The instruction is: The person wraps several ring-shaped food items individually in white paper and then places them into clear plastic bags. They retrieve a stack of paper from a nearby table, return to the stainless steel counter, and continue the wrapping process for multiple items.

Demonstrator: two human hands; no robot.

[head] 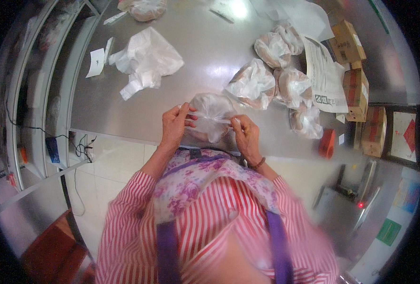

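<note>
Right before me, at the near edge of the metal table [202,74], sits a translucent plastic bag [211,110] with something brownish inside, too veiled to name. My left hand [176,120] pinches the bag's plastic on the left side. On the other side my right hand [244,131] grips a stretched end of the same plastic between thumb and fingers. The plastic is gathered in the middle, between both hands. Whether it is knotted I cannot tell.
Several filled plastic bags [254,83] lie to the right, beside a printed sheet [323,74], cardboard boxes [354,94] and a red object [326,143]. A stack of plastic bags [153,53] and a paper slip [95,63] lie left. Metal shelving [50,88] borders the left side.
</note>
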